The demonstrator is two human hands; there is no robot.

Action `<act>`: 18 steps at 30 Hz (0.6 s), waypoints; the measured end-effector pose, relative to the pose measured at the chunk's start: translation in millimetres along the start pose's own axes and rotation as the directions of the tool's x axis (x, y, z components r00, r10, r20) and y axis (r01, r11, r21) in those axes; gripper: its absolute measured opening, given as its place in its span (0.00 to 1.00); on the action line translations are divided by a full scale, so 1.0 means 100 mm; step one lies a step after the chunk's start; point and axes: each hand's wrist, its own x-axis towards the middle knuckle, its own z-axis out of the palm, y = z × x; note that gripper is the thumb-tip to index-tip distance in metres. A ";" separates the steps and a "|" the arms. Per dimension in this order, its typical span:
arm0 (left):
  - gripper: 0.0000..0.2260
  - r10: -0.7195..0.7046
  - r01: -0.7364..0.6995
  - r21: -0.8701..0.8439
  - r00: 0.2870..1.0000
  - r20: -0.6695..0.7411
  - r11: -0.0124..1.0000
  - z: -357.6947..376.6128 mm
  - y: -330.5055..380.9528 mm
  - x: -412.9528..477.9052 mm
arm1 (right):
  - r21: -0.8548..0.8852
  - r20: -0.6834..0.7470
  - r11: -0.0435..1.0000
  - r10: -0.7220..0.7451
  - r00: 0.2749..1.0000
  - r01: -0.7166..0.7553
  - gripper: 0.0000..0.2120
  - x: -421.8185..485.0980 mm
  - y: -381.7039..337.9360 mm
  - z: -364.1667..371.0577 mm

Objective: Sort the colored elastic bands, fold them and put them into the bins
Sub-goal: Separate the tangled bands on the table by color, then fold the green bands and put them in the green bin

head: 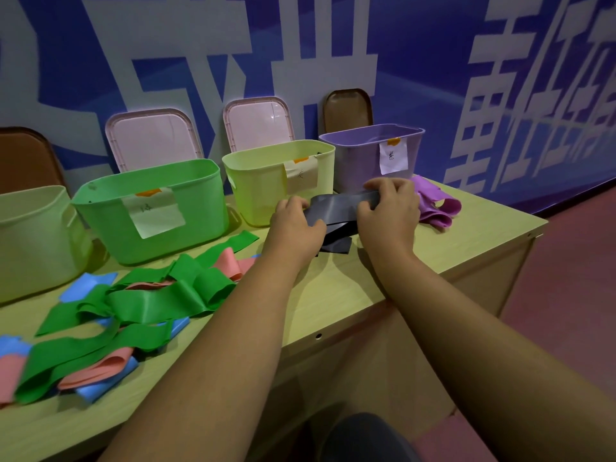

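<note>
- Grip of left hand (295,225) closed round the left end of black band (336,208), fingers curled over its edge.
- Pinch of right hand (388,211) on the right end of the same band, fingers over the far edge, thumb on the near side.
- Black band pulled flat between the two hands, lifted a little off table (350,288), with loose folds hanging below and touching the tabletop beside the left wrist.
- Both hands at the far middle of the table, just in front of yellow-green bin (260,191) and purple bin (356,165).
- Heap of purple bands (436,205) just right of the right hand, at the far right corner, near the purple bin.
- Row of four bins along the far edge: pale green bin (33,235) at far left, cut by the frame, then green bin (110,225), then the yellow-green, then the purple.
- Paper labels on the fronts of the green, yellow-green and purple bins, writing too small to read.
- Pink lids (153,138) upright behind the green and yellow-green bins, brown lids (348,106) behind the purple and pale green ones, all against blue wall (416,45) with large white characters.
- Tangle of green bands (160,301), pink bands (96,368) and blue bands (86,285) on the near left of the table, overlapping, left of the left forearm.
</note>
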 end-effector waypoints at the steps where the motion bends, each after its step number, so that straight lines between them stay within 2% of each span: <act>1: 0.21 -0.007 0.007 0.004 1.000 0.001 1.000 -0.02 0.02 -0.02 | -0.008 0.000 1.000 -0.019 1.000 0.019 0.16 -0.02 -0.02 -0.01; 5: 0.23 -0.030 0.030 0.054 1.000 0.000 0.998 -0.19 0.10 -0.09 | -0.052 0.014 0.996 -0.072 0.997 0.073 0.10 -0.04 -0.06 -0.06; 8: 0.20 -0.024 0.023 0.078 1.000 0.004 0.997 -0.46 0.08 -0.20 | -0.053 0.079 0.995 -0.077 0.994 0.082 0.08 -0.07 -0.13 -0.07; 14: 0.13 -0.054 0.051 0.092 0.998 0.031 0.994 -1.10 -0.19 -0.50 | 0.128 0.194 0.990 -0.087 0.977 0.062 0.10 -0.36 -0.58 -0.05; 18: 0.05 -0.063 0.061 0.118 0.998 0.014 0.991 -1.55 -0.42 -0.74 | 0.251 0.302 0.966 -0.139 0.943 0.062 0.09 -0.62 -0.99 0.05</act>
